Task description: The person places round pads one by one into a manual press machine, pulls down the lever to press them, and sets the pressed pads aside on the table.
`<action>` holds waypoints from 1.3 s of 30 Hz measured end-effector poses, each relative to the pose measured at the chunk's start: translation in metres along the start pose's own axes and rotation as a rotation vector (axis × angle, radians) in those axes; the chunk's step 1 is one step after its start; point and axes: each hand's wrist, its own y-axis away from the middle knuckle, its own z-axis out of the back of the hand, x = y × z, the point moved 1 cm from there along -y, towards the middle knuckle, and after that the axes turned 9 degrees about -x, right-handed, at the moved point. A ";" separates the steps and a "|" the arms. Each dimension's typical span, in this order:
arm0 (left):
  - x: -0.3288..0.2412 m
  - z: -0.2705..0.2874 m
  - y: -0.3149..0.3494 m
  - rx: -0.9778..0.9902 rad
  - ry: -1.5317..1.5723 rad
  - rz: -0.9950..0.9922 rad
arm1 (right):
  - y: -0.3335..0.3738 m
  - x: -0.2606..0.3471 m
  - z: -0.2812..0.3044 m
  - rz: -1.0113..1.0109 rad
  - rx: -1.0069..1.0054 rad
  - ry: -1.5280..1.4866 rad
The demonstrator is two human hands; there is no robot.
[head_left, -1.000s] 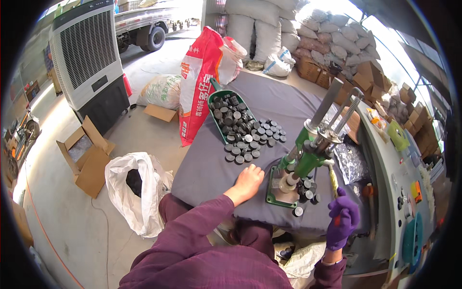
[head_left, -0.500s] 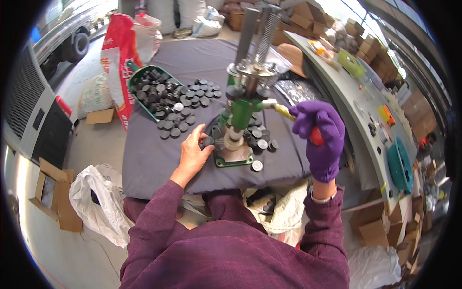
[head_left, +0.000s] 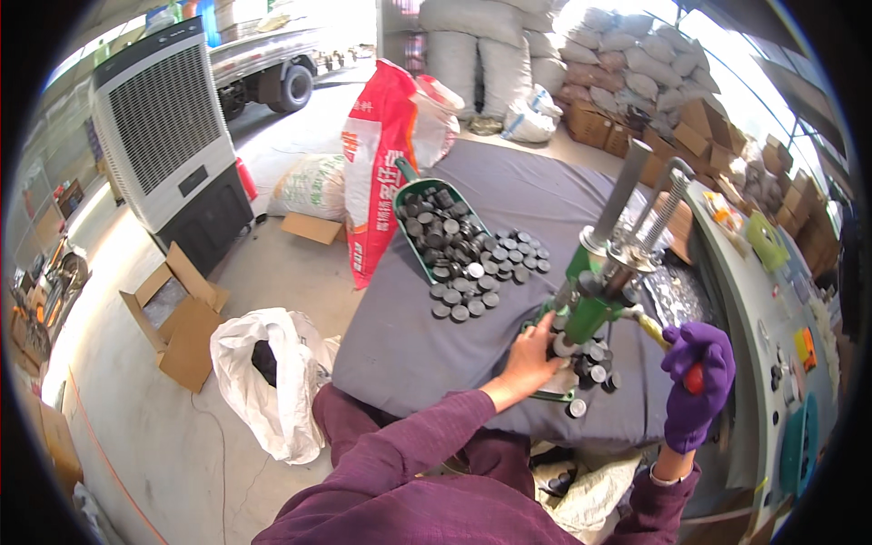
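A green hand press (head_left: pixel 595 318) with an upright metal post and a spring stands on the cloth-covered table. My bare left hand (head_left: pixel 530 359) reaches to its base, fingers and thumb closed around the spot under the ram; what lies between the fingertips is mostly hidden. My right hand (head_left: pixel 699 377), in a purple glove, is wrapped round the red knob (head_left: pixel 694 379) of the press lever (head_left: pixel 649 327). Several dark round caps (head_left: pixel 598 373) lie beside the press. One cap with a pale face (head_left: pixel 577 409) sits at the front of the base.
A green scoop (head_left: pixel 423 252) full of black caps lies on the grey tablecloth (head_left: pixel 400 363), with loose caps beside it. A red and white sack (head_left: pixel 374 173) stands behind. An open white bag (head_left: pixel 272 409), a carton (head_left: pixel 186 318) and an air cooler (head_left: pixel 168 136) stand left; a long side table (head_left: pixel 758 336) runs along the right.
My view has swung left, so the table sits further right in the picture. My left hand, which pinched a black cap beside the press, is now at the press base. My right hand stays on the lever.
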 end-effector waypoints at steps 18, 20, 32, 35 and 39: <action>0.033 0.059 -0.024 -0.187 -0.289 -0.295 | 0.088 -0.059 0.017 0.320 0.142 0.261; 0.038 0.082 -0.026 -0.288 -0.549 -0.226 | 0.093 -0.056 0.017 0.278 0.054 0.289; 0.072 0.094 -0.004 -0.083 -0.811 -0.110 | 0.052 -0.019 0.006 0.114 -0.017 0.171; 0.079 0.089 0.000 -0.067 -0.801 -0.239 | 0.036 -0.008 0.003 0.034 -0.040 0.121; 0.078 0.099 -0.003 -0.095 -0.764 -0.323 | 0.018 0.001 -0.010 0.072 -0.072 0.054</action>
